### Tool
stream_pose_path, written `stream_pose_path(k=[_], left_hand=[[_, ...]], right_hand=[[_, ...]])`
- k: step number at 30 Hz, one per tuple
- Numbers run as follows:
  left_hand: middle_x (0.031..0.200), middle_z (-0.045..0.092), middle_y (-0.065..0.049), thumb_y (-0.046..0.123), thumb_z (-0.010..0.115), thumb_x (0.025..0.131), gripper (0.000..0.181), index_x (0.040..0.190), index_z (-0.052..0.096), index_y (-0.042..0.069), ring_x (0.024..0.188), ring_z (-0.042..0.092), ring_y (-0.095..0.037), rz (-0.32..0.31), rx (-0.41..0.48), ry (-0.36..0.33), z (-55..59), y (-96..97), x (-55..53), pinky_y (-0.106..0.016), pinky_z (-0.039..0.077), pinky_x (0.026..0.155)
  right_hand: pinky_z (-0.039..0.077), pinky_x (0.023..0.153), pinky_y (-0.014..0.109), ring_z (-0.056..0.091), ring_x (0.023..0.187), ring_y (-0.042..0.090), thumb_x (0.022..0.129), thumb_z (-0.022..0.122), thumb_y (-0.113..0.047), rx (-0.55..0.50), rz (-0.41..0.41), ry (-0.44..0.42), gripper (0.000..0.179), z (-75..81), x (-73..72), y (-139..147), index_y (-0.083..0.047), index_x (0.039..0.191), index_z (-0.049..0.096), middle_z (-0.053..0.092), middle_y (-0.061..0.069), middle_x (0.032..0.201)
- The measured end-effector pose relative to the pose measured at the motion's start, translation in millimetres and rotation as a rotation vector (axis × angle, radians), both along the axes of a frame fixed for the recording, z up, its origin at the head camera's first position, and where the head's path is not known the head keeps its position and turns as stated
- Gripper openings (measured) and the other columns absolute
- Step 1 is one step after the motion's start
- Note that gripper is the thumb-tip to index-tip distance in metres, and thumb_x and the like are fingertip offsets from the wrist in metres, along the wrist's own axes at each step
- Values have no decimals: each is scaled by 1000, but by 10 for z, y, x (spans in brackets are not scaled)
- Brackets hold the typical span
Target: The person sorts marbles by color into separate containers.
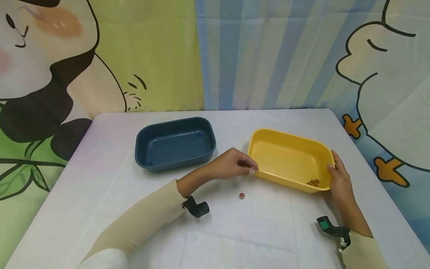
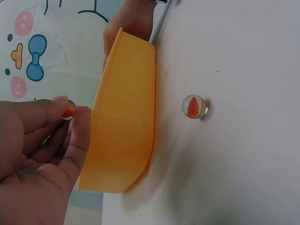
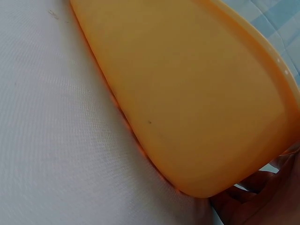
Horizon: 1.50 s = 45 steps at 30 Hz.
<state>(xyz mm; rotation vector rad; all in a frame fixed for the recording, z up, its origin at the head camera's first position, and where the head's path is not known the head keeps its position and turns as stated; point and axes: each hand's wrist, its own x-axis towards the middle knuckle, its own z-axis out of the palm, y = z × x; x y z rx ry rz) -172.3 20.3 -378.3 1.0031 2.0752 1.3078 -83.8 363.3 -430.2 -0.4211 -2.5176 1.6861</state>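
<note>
My left hand (image 1: 233, 163) pinches a clear marble (image 2: 69, 110) with a red-orange core between thumb and fingertip, right at the near left rim of the yellow basin (image 1: 285, 178). My right hand (image 1: 340, 179) grips the basin's right end, fingers outside the wall and thumb at the rim. Several amber-looking marbles (image 1: 313, 182) lie together in the basin's near right corner. Another marble (image 1: 242, 195), clear with red inside, sits on the white cloth in front of the basin; the left wrist view shows this loose marble (image 2: 194, 107) beside the basin wall.
A dark blue basin (image 1: 174, 164) stands to the left, with a few small blue marbles (image 1: 199, 133) inside. White cloth (image 1: 215, 239) covers the table. Behind it hangs a printed curtain (image 1: 262, 56) with cartoon animals.
</note>
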Motion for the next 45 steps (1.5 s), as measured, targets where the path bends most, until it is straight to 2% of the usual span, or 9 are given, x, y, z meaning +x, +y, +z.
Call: stream_pose_path(k=[7,12,25,32,39,45], left_hand=[[98,71,5,10,69,91,17,108,74,7,90,65,-7,15,-4,-15,77,116,-85,-20,53,81],[98,71,4,11,69,91,16,107,74,7,91,65,-6,61,16,-30,102,222,-192,-19,53,80],[93,72,5,8,70,90,17,106,74,4,86,66,-7,149,64,-64,60,460,-422,-21,54,78],[92,72,2,6,70,89,17,106,73,2,87,67,-9,184,101,-138,52,531,-484,-21,53,79],[89,72,2,9,71,90,14,103,74,5,84,68,-12,251,79,-220,61,650,-545,-20,52,80],[92,71,-1,7,69,90,13,103,73,4,86,69,-15,266,104,-297,108,725,-604,-31,54,87]], right_hand=[[2,116,46,-5,147,19,107,20,-33,8,-5,-7,53,3,-5,6,-33,156,0,-5,-10,161],[1,116,48,-6,147,20,107,20,-33,12,-3,-6,53,0,0,17,-33,157,0,-5,-10,161],[0,115,50,-7,147,20,107,20,-33,1,8,0,53,5,3,-7,-33,157,0,-6,-10,161],[0,115,50,-7,147,20,107,20,-33,12,16,11,53,29,7,-9,-32,157,0,-5,-10,161],[1,116,47,-5,147,20,108,20,-33,17,16,13,54,0,-2,7,-30,157,0,-5,-8,162],[1,116,48,-4,147,20,107,21,-34,18,18,19,53,-14,-5,19,-32,157,1,-4,-8,162]])
